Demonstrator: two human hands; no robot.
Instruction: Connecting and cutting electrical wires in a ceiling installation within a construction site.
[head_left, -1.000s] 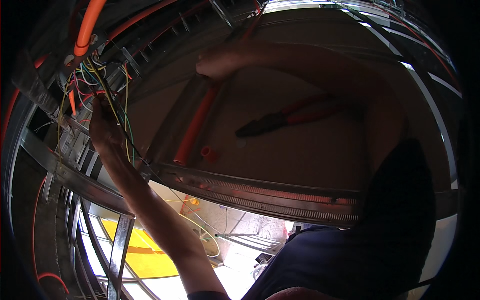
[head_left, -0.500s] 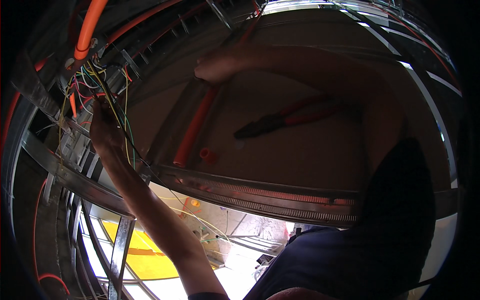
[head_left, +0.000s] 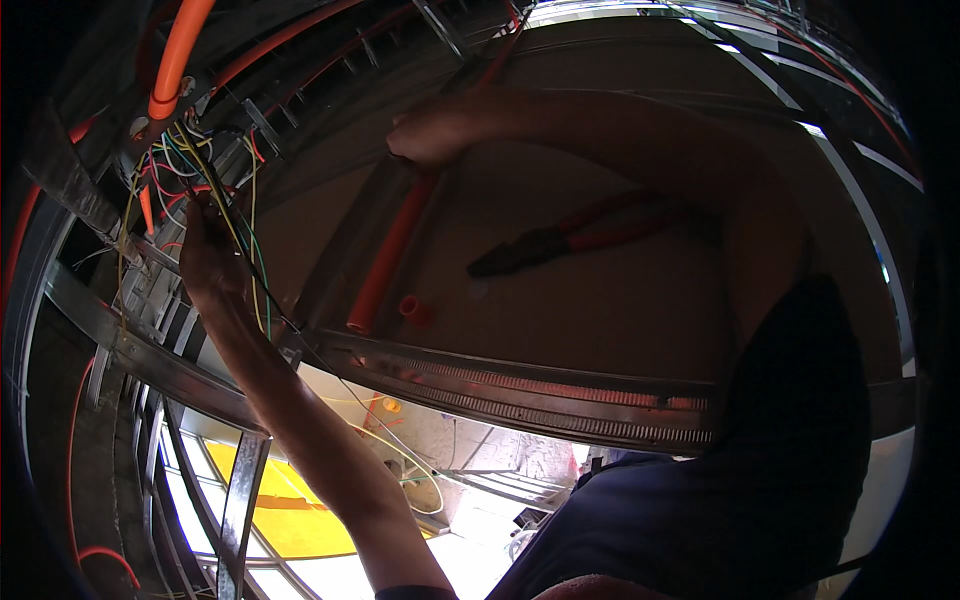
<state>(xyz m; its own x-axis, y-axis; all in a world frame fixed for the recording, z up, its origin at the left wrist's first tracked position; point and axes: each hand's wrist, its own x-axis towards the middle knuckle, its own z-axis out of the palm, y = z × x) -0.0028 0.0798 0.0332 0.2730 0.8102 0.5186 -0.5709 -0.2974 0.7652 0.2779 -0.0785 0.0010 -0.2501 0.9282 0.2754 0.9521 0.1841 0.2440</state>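
My left hand is raised at the left, its fingers closed around a bundle of thin electrical wires, yellow, green and black. The wires come down from below an orange conduit, where more coloured wires hang in a tangle. My right hand is in deep shade, curled in a fist at the upper end of an orange pipe. Whether it grips the pipe or the metal profile beside it is hidden. Red-handled pliers lie on the dark board, below my right forearm.
A short orange coupling lies beside the pipe. A slotted metal channel runs along the board's near edge. Metal studs stand at the left. Far below, a yellow panel and the bright floor show, with loose wires hanging over it.
The loose yellow wires hanging below have swung and now bend in a rounder loop. The wire bundle at my left hand has shifted slightly. Both hands stay almost in place.
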